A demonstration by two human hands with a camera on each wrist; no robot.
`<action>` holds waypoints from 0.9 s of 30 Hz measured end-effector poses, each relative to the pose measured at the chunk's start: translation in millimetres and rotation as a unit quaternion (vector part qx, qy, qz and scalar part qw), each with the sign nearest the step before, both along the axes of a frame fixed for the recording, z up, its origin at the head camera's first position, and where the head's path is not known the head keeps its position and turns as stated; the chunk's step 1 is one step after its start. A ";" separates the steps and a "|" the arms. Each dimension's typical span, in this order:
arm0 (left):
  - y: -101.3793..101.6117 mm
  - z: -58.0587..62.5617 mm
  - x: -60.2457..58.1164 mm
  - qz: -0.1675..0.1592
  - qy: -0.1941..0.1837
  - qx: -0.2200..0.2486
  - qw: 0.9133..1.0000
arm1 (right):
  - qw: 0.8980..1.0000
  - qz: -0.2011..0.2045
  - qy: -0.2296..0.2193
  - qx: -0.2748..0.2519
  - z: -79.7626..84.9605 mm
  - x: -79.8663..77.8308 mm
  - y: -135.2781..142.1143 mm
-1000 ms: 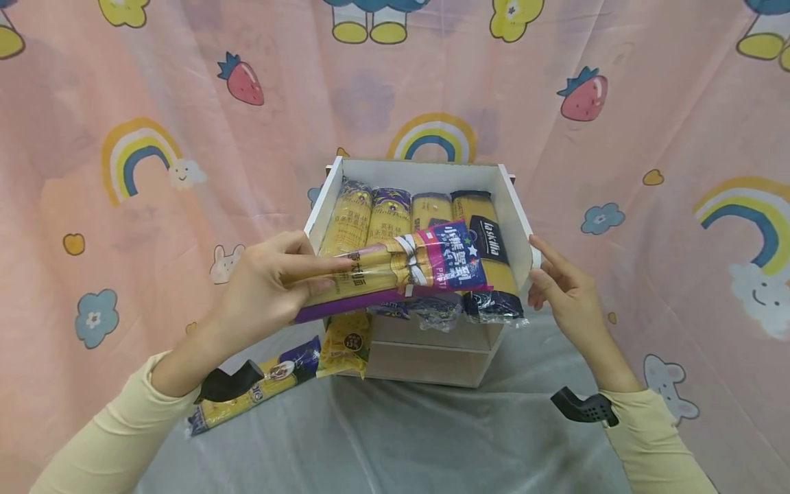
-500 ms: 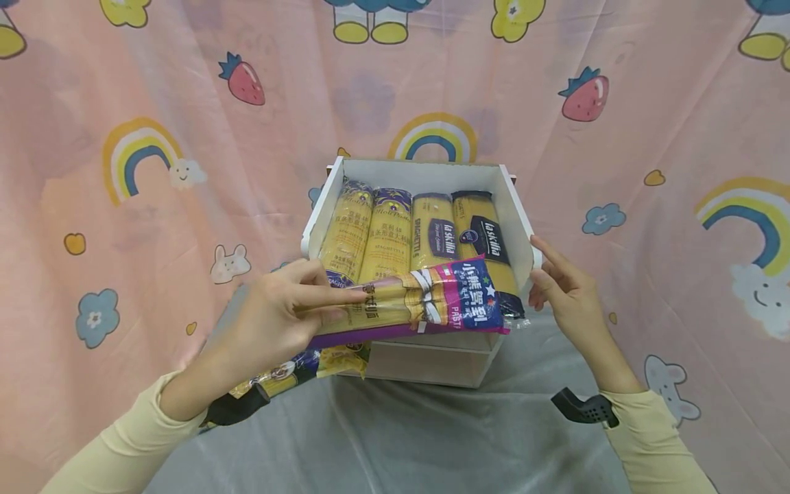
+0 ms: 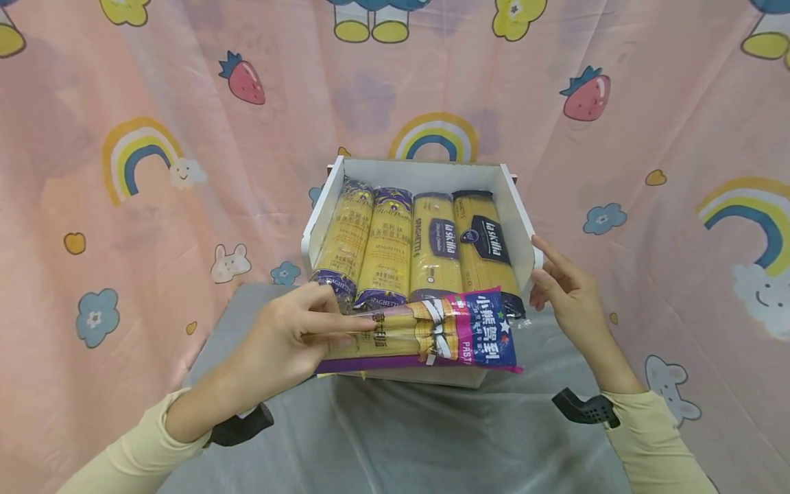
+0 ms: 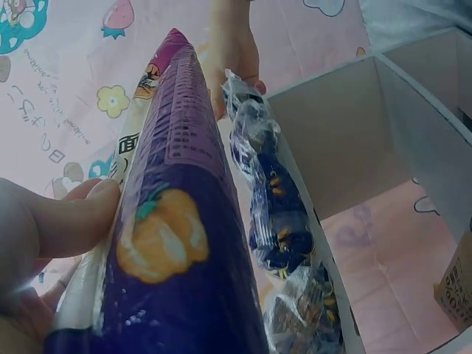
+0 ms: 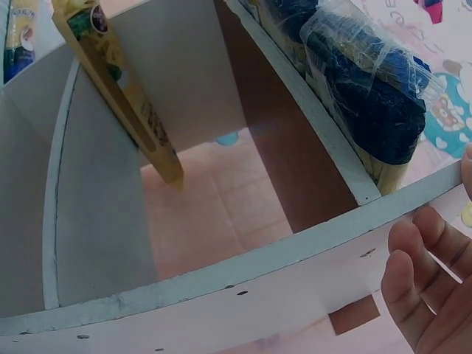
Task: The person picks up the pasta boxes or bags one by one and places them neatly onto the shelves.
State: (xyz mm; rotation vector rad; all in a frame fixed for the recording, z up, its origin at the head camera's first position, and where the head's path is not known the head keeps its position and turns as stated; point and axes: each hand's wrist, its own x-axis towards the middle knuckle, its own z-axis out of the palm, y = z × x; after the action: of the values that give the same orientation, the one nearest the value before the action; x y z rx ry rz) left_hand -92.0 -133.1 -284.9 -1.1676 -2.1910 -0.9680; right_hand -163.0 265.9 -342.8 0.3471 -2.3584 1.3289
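Note:
In the head view, my left hand pinches a long spaghetti packet with a blue and pink end, thumb above. The packet lies crosswise in front of the white shelf unit. Its purple underside with a pumpkin-like picture fills the left wrist view. My right hand grips the front edge of the unit's right side panel. On the top tier several spaghetti packets lie side by side, among them a Laskilla packet at the right and a purple-ended packet nearer the left.
A yellow packet leans inside a lower compartment in the right wrist view. Another packet shows beyond the unit. Grey cloth covers the table, and a pink patterned curtain hangs behind.
My left hand has drawn the held packet down and toward me, away from the top tier, uncovering the packets there. My right hand stays on the side panel.

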 end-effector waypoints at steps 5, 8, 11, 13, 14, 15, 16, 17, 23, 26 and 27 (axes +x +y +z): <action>-0.5 -6.2 4.1 -0.001 0.009 -0.011 1.000 | 1.000 0.002 0.002 0.002 -0.6 -0.6 0.2; -0.6 -11.9 6.2 -0.006 0.017 -0.014 1.000 | 1.000 0.003 0.005 0.003 -0.9 -1.2 0.2; 0.5 -17.6 8.3 -0.013 0.027 -0.012 0.999 | 1.000 0.002 0.006 0.005 -1.6 -1.5 0.4; 2.0 -21.3 10.3 -0.019 0.030 -0.010 0.999 | 1.000 0.001 0.005 0.006 -2.1 -1.6 0.7; 2.6 -23.5 10.9 -0.023 0.031 -0.008 0.999 | 1.000 0.001 0.005 0.006 -2.1 -1.7 0.9; 3.3 -25.8 11.7 -0.025 0.029 -0.007 0.999 | 1.000 0.001 0.004 0.006 -2.2 -1.7 1.1; 3.9 -28.4 12.2 -0.028 0.029 -0.007 0.999 | 1.000 0.001 0.003 0.006 -2.2 -1.8 1.3; 4.4 -30.3 13.2 -0.026 0.023 -0.009 0.999 | 1.000 0.002 0.003 0.005 -2.2 -1.9 1.5; 5.5 -42.4 16.0 0.005 -0.009 -0.030 0.999 | 1.000 0.006 0.001 -0.007 -1.5 -2.2 1.7; 4.5 -49.0 16.6 0.013 -0.024 -0.035 0.999 | 1.000 0.005 0.000 -0.010 -1.5 -2.6 2.0; 4.1 -51.3 16.8 0.015 -0.031 -0.035 0.999 | 1.000 0.005 0.000 -0.011 -1.5 -2.8 2.1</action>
State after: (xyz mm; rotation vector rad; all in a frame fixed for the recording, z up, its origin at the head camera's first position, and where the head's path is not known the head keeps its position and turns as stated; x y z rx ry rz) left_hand -75.2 -129.0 -336.3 -1.1473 -2.3020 -0.9329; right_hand -165.8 268.0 -344.4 0.3527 -2.3439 1.3575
